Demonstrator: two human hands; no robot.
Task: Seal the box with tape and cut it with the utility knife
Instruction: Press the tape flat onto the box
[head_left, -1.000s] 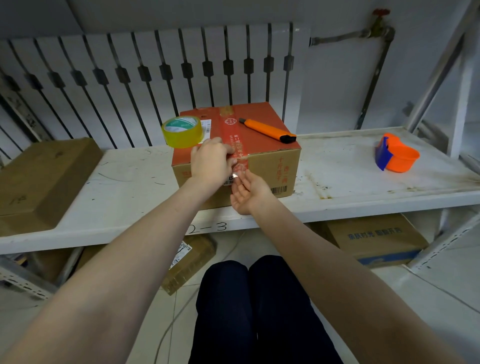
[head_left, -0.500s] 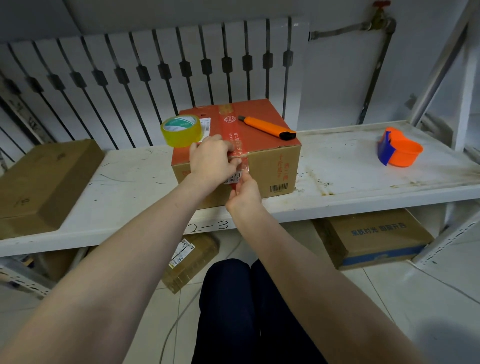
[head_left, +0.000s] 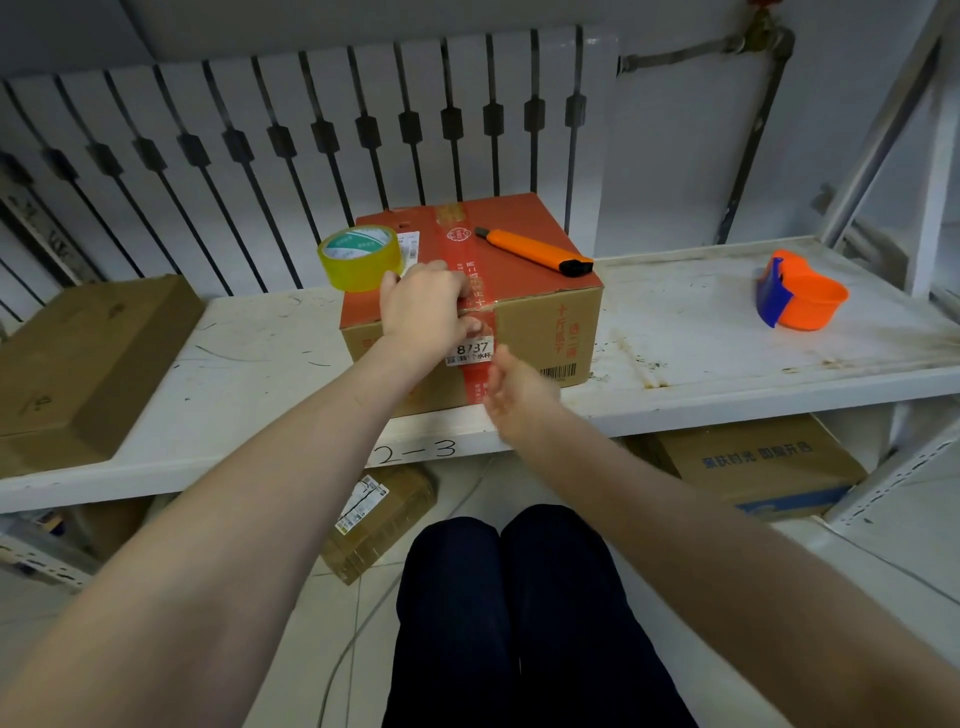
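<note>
Left hand (head_left: 426, 306) presses flat on the box (head_left: 540, 322) edge; right hand (head_left: 514, 389) hangs loose, empty.

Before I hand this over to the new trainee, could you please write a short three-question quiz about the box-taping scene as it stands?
1. True or false: the utility knife lies on top of the box, untouched by either hand.
2. Which hand presses on the box's front top edge? A) the left hand B) the right hand C) neither
3. Fill in: the tape roll sits at the box's ____ top corner, as the camera sees it.

Key
1. True.
2. A; the right hand is open, low at the box's front face.
3. Left; the orange dispenser stands apart, on the shelf to the right.
</note>
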